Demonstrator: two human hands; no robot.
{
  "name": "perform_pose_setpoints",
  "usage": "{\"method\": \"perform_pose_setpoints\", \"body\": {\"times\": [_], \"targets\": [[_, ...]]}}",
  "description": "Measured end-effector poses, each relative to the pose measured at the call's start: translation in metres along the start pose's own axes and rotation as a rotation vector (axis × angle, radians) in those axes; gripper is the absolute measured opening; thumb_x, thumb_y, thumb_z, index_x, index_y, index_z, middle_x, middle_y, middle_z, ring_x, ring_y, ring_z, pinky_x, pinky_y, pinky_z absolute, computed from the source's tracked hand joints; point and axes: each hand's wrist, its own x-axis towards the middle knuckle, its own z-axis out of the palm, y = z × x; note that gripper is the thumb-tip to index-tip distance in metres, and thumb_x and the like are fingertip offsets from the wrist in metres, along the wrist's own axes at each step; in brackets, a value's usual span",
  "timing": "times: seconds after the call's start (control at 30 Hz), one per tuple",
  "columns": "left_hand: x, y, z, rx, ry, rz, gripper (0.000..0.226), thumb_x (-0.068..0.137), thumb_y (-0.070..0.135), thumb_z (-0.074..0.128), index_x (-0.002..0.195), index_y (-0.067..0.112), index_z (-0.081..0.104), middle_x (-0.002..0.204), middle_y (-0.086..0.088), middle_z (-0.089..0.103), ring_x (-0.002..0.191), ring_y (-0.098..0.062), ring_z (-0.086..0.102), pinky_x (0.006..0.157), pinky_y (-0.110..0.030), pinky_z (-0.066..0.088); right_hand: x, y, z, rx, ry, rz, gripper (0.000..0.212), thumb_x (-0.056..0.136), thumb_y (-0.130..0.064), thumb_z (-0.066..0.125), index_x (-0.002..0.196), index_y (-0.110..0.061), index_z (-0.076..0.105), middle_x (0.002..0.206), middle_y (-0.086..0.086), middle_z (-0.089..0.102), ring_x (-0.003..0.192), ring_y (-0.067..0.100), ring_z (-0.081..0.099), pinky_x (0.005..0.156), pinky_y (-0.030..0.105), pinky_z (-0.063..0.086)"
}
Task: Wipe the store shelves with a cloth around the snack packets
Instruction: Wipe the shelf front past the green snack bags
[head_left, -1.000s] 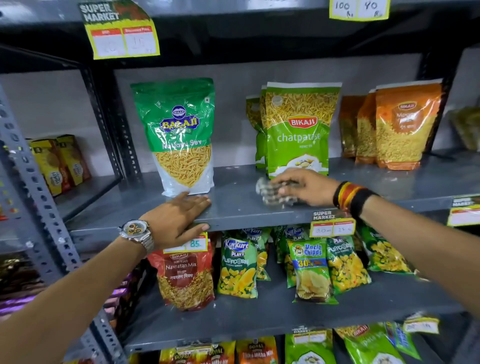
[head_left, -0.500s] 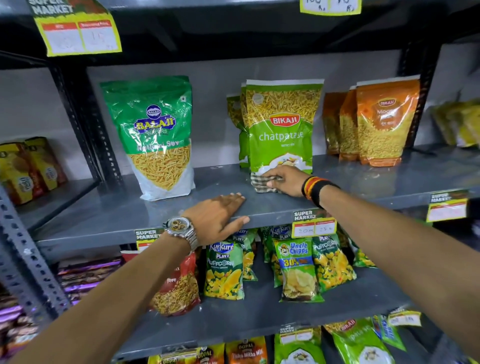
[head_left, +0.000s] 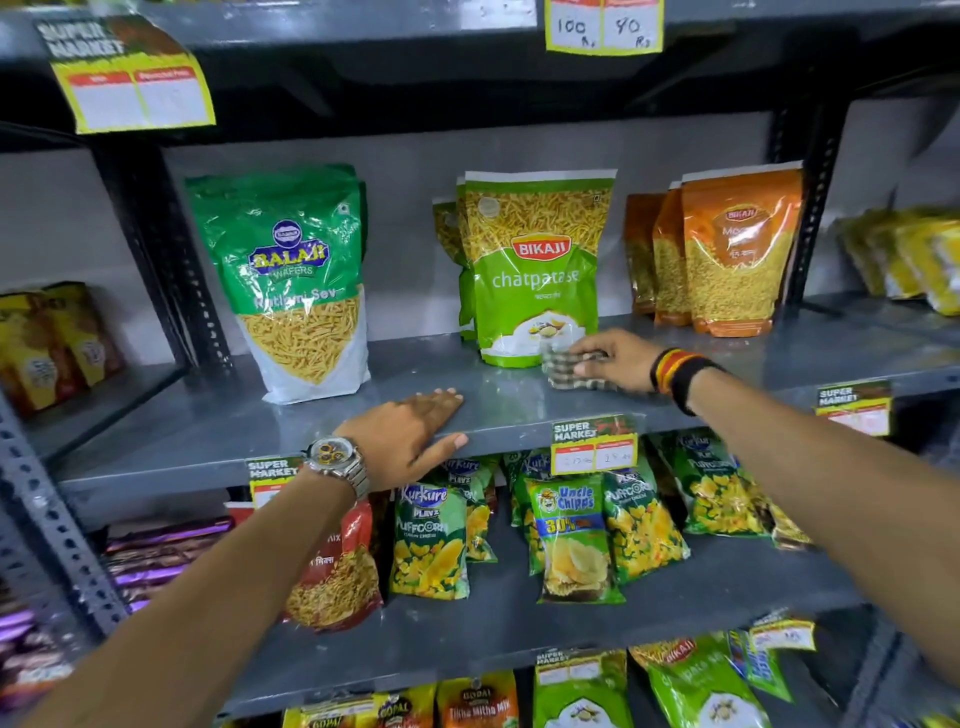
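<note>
Single head-worn wide-angle view, close in front of the grey shelf (head_left: 208, 441), facing forward and slightly downward, with both forearms entering from the bottom corners.

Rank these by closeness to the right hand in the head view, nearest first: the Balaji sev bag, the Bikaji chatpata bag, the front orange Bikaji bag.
From the right hand, which presses the cloth on the shelf:
1. Bikaji chatpata bag, just behind and left of it.
2. Front orange Bikaji bag, behind to its right.
3. Balaji sev bag, far left, beyond the left hand.
</note>
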Motion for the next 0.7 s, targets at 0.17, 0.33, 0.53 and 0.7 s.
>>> {"method": "perform_pose_setpoints", "body": {"times": [0.17, 0.33, 0.53, 0.7], "targets": [[-0.003, 0.004, -0.002, 0.002, -0.03, -0.012, 0.083, 0.095, 0.068, 0.011, 0.158, 0.015, 0.024, 0.162, -0.008, 0.035, 0.147, -0.022, 0.037, 0.119, -0.038, 0.033, -0.03, -0.006, 0.017, -0.063, -0.115, -0.119, 0.036, 0.094, -0.03, 0.055, 0.13, -0.023, 0.055, 0.134, 0.003, 0.051, 0.124, 0.02, 0.049, 0.104, 0.032, 0.037], [0.004, 0.014, -0.005, 0.001, -0.012, -0.002, 0.079, 0.098, 0.063, 0.02, 0.158, 0.012, 0.024, 0.161, -0.01, 0.036, 0.145, -0.023, 0.04, 0.117, -0.038, 0.034, -0.034, -0.002, -0.021, 0.033, -0.103, -0.11, 0.039, 0.092, -0.029, 0.059, 0.13, -0.021, 0.056, 0.142, 0.0, 0.05, 0.132, 0.016, 0.044, 0.11, 0.033, 0.033], [0.041, 0.051, 0.002, 0.001, 0.008, 0.027, 0.081, 0.098, 0.067, 0.018, 0.156, 0.011, 0.027, 0.161, -0.011, 0.036, 0.142, -0.026, 0.043, 0.114, -0.04, 0.038, 0.019, 0.03, -0.017, -0.068, 0.057, 0.074, 0.036, 0.093, -0.022, 0.059, 0.128, -0.018, 0.059, 0.144, 0.006, 0.049, 0.132, 0.026, 0.047, 0.1, 0.027, 0.036], [0.038, 0.052, 0.005, 0.019, 0.013, 0.027, 0.074, 0.101, 0.059, 0.024, 0.158, 0.011, 0.024, 0.163, -0.01, 0.032, 0.148, -0.023, 0.035, 0.119, -0.034, 0.027, 0.018, 0.038, -0.005, -0.082, 0.041, 0.054, 0.035, 0.095, -0.02, 0.056, 0.13, -0.014, 0.058, 0.143, 0.009, 0.049, 0.131, 0.026, 0.047, 0.095, 0.022, 0.032]]}}
